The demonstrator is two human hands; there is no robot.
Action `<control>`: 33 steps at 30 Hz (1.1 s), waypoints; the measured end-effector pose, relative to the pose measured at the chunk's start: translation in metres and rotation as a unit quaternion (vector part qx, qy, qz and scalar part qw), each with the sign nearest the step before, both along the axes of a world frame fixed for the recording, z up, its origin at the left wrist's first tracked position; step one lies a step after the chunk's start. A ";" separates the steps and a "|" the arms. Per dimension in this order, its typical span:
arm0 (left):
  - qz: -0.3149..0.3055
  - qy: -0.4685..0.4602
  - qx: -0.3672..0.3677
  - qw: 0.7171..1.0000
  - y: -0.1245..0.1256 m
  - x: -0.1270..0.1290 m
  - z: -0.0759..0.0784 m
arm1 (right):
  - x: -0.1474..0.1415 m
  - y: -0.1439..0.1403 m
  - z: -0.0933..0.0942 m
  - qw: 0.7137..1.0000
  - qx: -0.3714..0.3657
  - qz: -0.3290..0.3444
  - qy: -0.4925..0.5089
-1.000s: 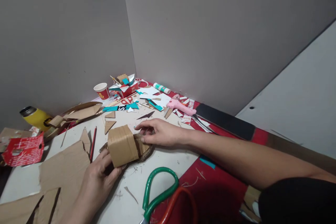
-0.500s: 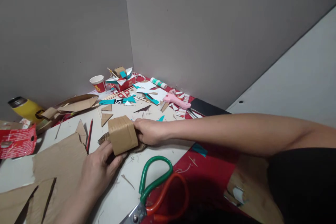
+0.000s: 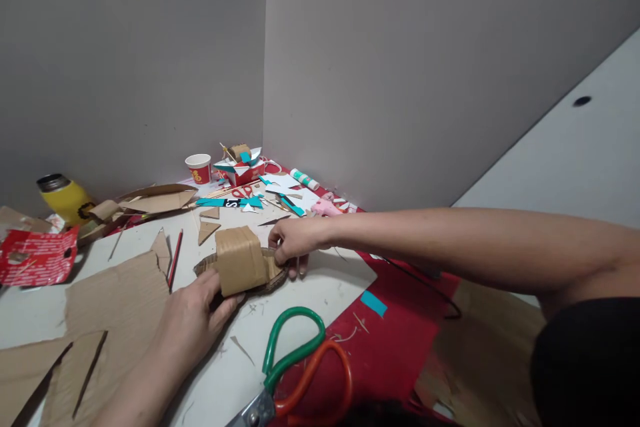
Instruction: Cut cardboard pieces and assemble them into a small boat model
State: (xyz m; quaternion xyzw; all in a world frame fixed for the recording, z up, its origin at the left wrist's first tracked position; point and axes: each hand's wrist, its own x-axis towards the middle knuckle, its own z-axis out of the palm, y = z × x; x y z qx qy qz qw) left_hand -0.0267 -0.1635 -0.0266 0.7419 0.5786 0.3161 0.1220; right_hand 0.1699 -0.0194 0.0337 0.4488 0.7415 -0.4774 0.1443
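Note:
A small cardboard model (image 3: 243,263) stands on the white board in front of me. It has a boat-shaped corrugated base with pointed ends and a folded cardboard cover arched over its middle. My left hand (image 3: 193,313) grips the near left side, the thumb along the lower edge and the fingertips partly hidden behind it. At the right end of the base, my right hand (image 3: 295,245) pinches the rim between thumb and fingers. Below lie large scissors (image 3: 297,353) with one green and one orange handle, touched by neither hand.
Left are cut cardboard sheets (image 3: 120,293), a pencil (image 3: 176,260), a red packet (image 3: 37,257) and a yellow bottle (image 3: 65,200). Farther back stand a paper cup (image 3: 199,170), a glue stick (image 3: 304,179) and a decorated paper boat (image 3: 243,167) among scraps. Grey walls meet behind.
My right hand has shifted right along the model, uncovering the right end of its base. The left hand keeps its hold. The whole view has swung slightly left.

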 end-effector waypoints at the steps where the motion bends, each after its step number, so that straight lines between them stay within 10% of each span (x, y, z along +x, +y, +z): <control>1: -0.001 0.008 -0.004 1.000 0.000 0.000 -0.001 | -0.003 0.000 -0.002 1.000 -0.002 -0.001 -0.010; 33: -0.003 0.067 -0.047 0.997 0.001 0.003 0.000 | -0.029 0.026 -0.023 0.992 0.062 0.107 -0.027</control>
